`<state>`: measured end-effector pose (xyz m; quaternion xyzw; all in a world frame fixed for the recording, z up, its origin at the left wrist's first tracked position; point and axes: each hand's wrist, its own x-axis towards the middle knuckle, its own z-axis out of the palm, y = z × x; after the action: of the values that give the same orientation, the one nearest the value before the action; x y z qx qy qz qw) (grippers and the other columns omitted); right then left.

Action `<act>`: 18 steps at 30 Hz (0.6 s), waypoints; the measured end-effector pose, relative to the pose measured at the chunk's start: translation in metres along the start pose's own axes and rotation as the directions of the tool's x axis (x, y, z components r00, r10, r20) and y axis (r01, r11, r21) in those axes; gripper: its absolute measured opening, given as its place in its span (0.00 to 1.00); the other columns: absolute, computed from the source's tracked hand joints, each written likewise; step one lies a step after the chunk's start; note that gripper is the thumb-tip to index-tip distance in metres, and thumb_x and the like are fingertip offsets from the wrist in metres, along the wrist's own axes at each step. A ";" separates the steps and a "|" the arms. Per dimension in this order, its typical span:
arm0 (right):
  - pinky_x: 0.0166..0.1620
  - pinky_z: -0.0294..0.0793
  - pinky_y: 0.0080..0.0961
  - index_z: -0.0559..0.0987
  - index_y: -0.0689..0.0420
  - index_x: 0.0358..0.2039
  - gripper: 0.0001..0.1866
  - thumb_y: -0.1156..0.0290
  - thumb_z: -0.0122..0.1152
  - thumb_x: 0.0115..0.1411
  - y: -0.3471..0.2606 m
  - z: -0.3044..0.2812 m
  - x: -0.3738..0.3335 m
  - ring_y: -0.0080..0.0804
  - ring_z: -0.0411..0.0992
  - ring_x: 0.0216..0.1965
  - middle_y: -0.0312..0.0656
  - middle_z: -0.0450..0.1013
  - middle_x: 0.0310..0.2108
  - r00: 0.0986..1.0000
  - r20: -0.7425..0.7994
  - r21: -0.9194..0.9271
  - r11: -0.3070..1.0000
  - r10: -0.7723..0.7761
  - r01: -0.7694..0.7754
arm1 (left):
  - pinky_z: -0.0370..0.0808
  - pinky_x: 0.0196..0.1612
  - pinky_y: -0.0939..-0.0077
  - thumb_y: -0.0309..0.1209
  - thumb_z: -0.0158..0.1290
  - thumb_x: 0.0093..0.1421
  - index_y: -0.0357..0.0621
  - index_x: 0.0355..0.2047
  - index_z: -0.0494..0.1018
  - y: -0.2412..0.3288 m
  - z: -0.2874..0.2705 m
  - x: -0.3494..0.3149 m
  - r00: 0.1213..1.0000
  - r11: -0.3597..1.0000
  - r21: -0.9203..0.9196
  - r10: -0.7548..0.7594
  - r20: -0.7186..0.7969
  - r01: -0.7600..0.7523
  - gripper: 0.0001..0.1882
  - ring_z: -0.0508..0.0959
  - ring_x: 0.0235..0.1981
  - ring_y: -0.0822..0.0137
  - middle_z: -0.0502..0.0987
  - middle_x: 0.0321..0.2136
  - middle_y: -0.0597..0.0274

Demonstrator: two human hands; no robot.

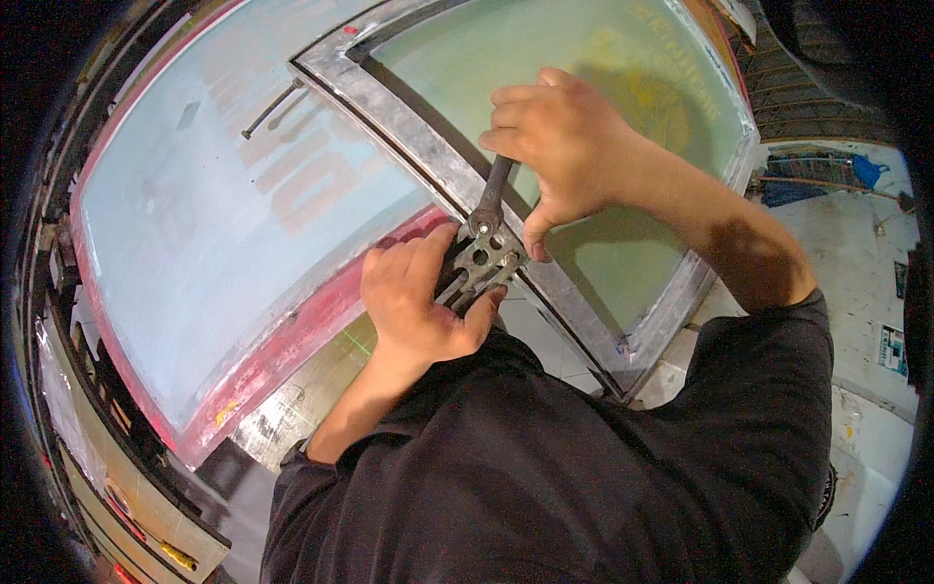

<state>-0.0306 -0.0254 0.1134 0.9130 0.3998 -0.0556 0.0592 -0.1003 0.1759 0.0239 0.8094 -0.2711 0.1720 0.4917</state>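
Note:
My right hand has its fingers curled round the handle of a dark metal wrench. Its thumb reaches down beside a metal bracket with holes and slots. The wrench's ring end sits over a bolt at the bracket's upper corner. Closed on the bracket's left side and lower end, my left hand keeps thumb and fingers on either side of it. The bracket lies at the edge of a grey metal frame around a greenish pane. My hands partly cover the bracket and wrench handle.
A large light-blue panel with a worn red border lies to the left. A thin dark rod sticks out from the frame over it. At the lower left is a yellow-handled tool. Blue cloth lies at the far right.

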 end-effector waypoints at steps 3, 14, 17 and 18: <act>0.40 0.63 0.34 0.78 0.59 0.31 0.45 0.38 0.66 0.12 -0.004 -0.003 -0.005 0.37 0.69 0.39 0.39 0.71 0.29 0.997 0.020 0.012 0.997 0.070 -0.071 | 0.63 0.27 0.70 0.37 0.61 0.27 0.39 0.34 0.73 0.001 0.000 0.000 1.000 1.000 0.005 0.023 -0.017 -0.023 0.29 0.72 0.21 0.59 0.74 0.21 0.60; 0.36 0.67 0.32 0.78 0.56 0.27 0.37 0.42 0.71 0.15 -0.016 0.007 -0.026 0.38 0.70 0.30 0.39 0.71 0.25 0.960 -0.094 0.113 0.961 0.265 -0.254 | 0.63 0.27 0.69 0.39 0.61 0.28 0.40 0.35 0.73 0.001 0.001 0.001 0.999 1.000 0.002 0.023 -0.031 -0.023 0.29 0.72 0.21 0.59 0.73 0.21 0.60; 0.35 0.66 0.31 0.78 0.54 0.26 0.36 0.41 0.70 0.18 -0.017 0.009 -0.033 0.37 0.70 0.30 0.37 0.71 0.25 0.951 -0.049 0.147 0.944 0.306 -0.296 | 0.63 0.28 0.69 0.40 0.62 0.29 0.40 0.35 0.73 0.002 0.000 0.000 0.999 0.999 0.013 0.044 -0.016 -0.044 0.29 0.72 0.22 0.59 0.74 0.22 0.60; 0.35 0.65 0.30 0.78 0.53 0.27 0.36 0.41 0.70 0.19 -0.018 0.011 -0.035 0.36 0.70 0.30 0.36 0.71 0.24 0.946 -0.053 0.168 0.937 0.319 -0.307 | 0.63 0.28 0.69 0.40 0.62 0.29 0.39 0.35 0.73 0.002 0.000 0.000 0.999 0.999 0.013 0.047 -0.021 -0.046 0.30 0.72 0.22 0.59 0.74 0.22 0.60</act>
<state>-0.0686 -0.0404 0.1072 0.9683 0.2457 -0.0407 -0.0208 -0.1012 0.1747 0.0254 0.8041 -0.2836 0.1936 0.4854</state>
